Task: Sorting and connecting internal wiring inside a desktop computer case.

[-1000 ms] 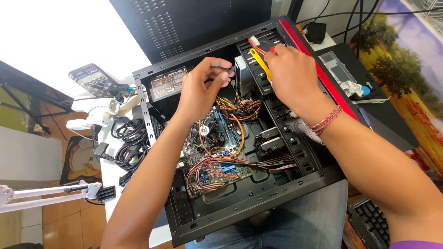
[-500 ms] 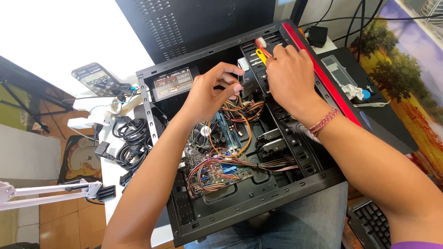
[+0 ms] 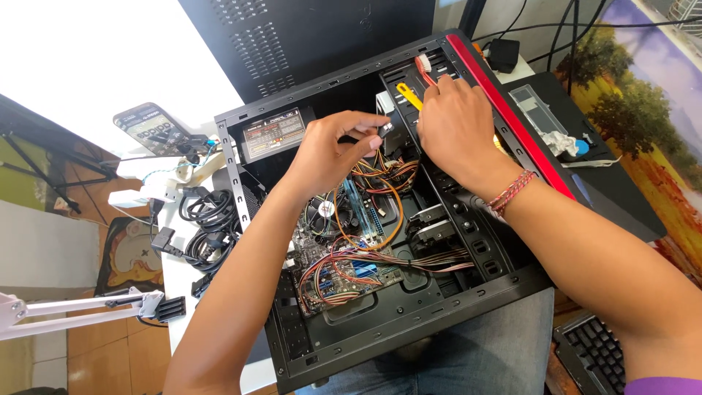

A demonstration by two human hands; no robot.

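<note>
— What sort of place is this?
— A home desk used for computer repair: opened computer case at centre, coiled cables at nine o'clock, keyboard at five, landscape poster at two.

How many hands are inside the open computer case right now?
2. The left hand pinches a small black connector above the orange cables. The right hand rests at the drive bays, by the yellow cable. No others visible.

Smartphone on stand, left of case. Coiled black pwr cables below it. Black keyboard at lower right. Landscape picture at right.
</note>
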